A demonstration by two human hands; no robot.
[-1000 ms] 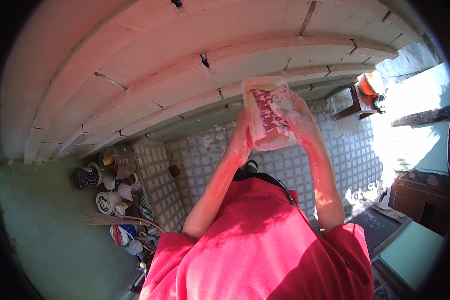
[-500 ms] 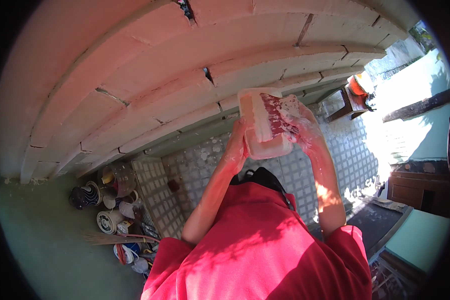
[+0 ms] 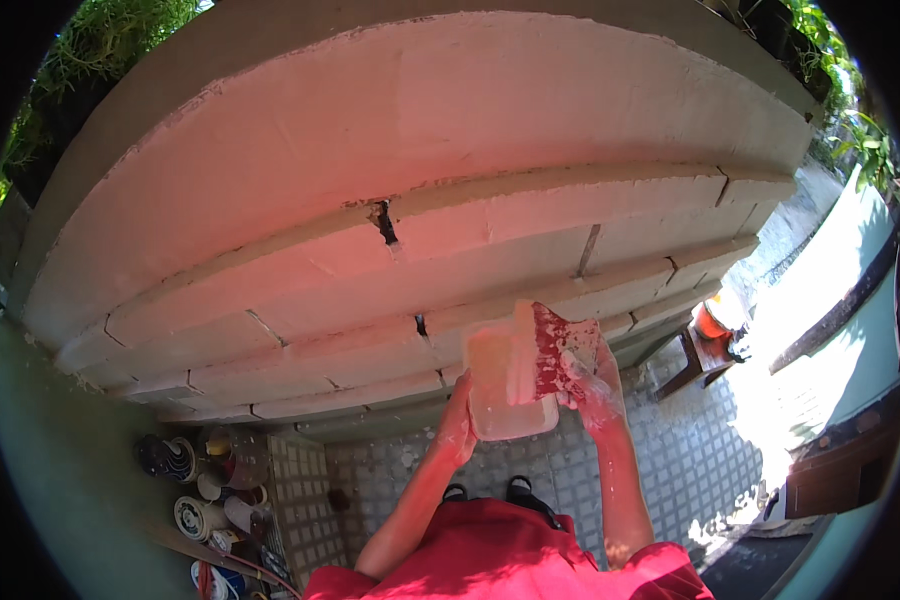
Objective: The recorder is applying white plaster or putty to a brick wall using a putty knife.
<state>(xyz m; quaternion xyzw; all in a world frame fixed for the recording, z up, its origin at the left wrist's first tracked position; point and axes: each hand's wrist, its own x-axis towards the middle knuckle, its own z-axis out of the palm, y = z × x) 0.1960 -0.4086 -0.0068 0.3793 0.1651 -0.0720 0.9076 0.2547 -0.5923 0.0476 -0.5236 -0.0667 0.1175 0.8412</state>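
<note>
Shirt [image 3: 490, 545]: red, sunlight-dappled
Sleeves [image 3: 662, 572]: red, short
Forearms [image 3: 625, 490]: bare; small white flecks on the right one
Right hand [image 3: 594, 388]: ungloved, white smears
Left hand [image 3: 456, 428]: ungloved
Footwear [image 3: 519, 485]: dark pair; type too small to tell

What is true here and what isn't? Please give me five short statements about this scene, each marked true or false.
1. The left hand holds a pale container. True.
2. The right hand holds a hammer. False: it holds a flat red tool smeared with white.
3. The pale wall has dark gaps in it. True.
4. The floor is one plain colour. False: it shows a pattern of squares.
5. The buckets stand on the picture's right. False: they are at the lower left.
</note>
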